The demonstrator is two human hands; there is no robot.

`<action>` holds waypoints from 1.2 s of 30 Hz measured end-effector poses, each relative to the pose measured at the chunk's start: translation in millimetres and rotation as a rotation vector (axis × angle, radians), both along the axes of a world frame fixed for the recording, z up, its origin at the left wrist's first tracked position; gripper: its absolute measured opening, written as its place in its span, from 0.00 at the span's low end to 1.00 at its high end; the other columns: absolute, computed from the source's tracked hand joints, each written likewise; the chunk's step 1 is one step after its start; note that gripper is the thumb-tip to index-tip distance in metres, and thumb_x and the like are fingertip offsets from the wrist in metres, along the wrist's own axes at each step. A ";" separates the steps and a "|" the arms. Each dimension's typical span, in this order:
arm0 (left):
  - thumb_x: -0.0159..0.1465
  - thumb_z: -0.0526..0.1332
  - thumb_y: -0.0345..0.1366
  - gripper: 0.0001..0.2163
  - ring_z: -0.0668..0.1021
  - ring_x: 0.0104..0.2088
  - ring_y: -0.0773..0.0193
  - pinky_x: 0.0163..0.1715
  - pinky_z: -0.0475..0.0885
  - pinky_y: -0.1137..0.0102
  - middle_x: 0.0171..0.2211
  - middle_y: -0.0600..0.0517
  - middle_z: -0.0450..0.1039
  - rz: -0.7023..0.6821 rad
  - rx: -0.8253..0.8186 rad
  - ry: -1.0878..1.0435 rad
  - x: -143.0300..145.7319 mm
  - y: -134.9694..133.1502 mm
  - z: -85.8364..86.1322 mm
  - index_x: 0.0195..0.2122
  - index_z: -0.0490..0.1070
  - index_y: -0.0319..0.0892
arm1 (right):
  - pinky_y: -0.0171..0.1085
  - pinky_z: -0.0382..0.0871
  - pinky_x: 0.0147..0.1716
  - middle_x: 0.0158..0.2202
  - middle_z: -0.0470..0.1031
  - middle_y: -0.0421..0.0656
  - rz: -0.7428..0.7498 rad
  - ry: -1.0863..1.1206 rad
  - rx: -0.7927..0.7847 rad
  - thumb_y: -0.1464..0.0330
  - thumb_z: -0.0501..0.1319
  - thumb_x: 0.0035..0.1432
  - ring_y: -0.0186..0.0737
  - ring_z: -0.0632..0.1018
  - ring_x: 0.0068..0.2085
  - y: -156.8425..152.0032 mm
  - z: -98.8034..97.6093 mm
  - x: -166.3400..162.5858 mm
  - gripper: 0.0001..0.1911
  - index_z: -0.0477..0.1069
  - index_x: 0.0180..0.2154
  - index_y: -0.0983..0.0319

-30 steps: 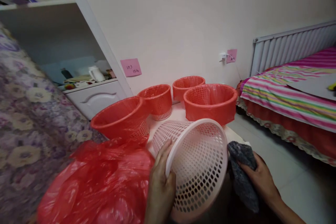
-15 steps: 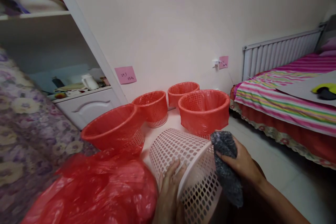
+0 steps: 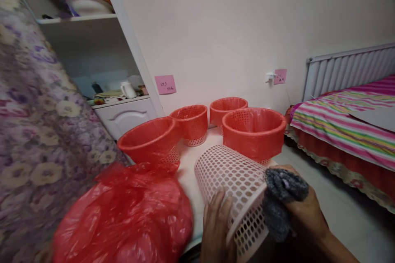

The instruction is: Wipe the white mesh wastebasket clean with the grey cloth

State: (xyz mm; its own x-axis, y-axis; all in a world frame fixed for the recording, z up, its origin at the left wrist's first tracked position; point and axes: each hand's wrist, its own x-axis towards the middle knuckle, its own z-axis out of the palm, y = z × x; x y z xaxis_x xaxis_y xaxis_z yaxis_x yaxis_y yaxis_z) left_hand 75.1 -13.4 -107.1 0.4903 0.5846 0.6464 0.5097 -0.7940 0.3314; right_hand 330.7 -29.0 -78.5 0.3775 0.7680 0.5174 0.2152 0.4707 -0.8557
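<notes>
1. The red plastic bag is the biggest thing near me; it lies crumpled on the left of the tabletop, just beside my left hand; I judge it very light, soft and slippery, so it can slide off the near edge easily.
2. The four lined baskets stand behind, close together, each one with a red bag over the rim; they fill the far part of the tabletop, so the only open room is the pale strip in the middle and the floor at the right.
3. The white basket lies on its side in front of me, the bottom pointing away and the rim toward me; I judge it light and rather stiff, but the perforated wall can bend if I squeeze, so the rim is the best place to take it.
4. My left hand is on the wall of this basket near the rim, fingers spread and pressing on it to keep it steady.
5. My right hand is closed around the grey cloth, which touches the right side of the rim; the cloth looks soft and thick.
</notes>
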 end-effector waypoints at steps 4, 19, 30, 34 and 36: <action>0.68 0.49 0.38 0.25 0.61 0.65 0.58 0.58 0.69 0.62 0.67 0.48 0.57 0.081 0.153 -0.223 -9.0 4.4 -51.6 0.67 0.50 0.50 | 0.41 0.75 0.37 0.46 0.79 0.47 -0.029 0.349 -0.099 0.67 0.71 0.46 0.51 0.79 0.41 2.1 -2.1 -6.4 0.25 0.72 0.48 0.59; 0.67 0.45 0.32 0.26 0.57 0.67 0.49 0.61 0.59 0.43 0.67 0.40 0.54 -0.064 -0.079 0.074 3.9 -16.2 41.5 0.67 0.47 0.48 | 0.52 0.65 0.50 0.47 0.73 0.46 0.057 -0.469 0.068 0.70 0.63 0.52 0.53 0.73 0.49 -12.0 33.8 -28.1 0.22 0.68 0.50 0.55; 0.68 0.49 0.35 0.26 0.59 0.66 0.57 0.58 0.67 0.61 0.67 0.44 0.53 0.213 0.136 -0.125 -8.5 -2.5 -71.3 0.67 0.47 0.48 | 0.43 0.72 0.41 0.44 0.78 0.44 0.015 0.306 -0.108 0.66 0.71 0.45 0.50 0.77 0.42 7.0 3.4 -11.9 0.21 0.73 0.43 0.57; 0.68 0.49 0.37 0.26 0.56 0.67 0.55 0.61 0.63 0.56 0.68 0.47 0.52 0.203 0.173 -0.123 -13.8 -1.4 -82.0 0.67 0.47 0.50 | 0.45 0.75 0.34 0.36 0.80 0.46 -0.089 0.452 -0.319 0.60 0.74 0.40 0.52 0.79 0.36 7.9 2.1 -6.3 0.23 0.74 0.39 0.61; 0.68 0.50 0.39 0.27 0.55 0.68 0.52 0.61 0.63 0.54 0.68 0.44 0.50 0.157 0.181 -0.088 -11.0 0.4 -71.9 0.67 0.47 0.46 | 0.45 0.75 0.32 0.35 0.80 0.47 -0.133 0.285 -0.360 0.57 0.72 0.43 0.53 0.79 0.35 3.7 11.1 -5.4 0.23 0.74 0.40 0.61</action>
State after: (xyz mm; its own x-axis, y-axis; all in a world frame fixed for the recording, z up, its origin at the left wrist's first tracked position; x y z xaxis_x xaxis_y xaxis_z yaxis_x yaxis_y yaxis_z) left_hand 64.1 -13.1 -179.0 0.3401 0.5201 0.7835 0.6072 -0.7576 0.2394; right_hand 325.3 -25.3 -67.4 0.5725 0.8151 0.0889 -0.0133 0.1177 -0.9930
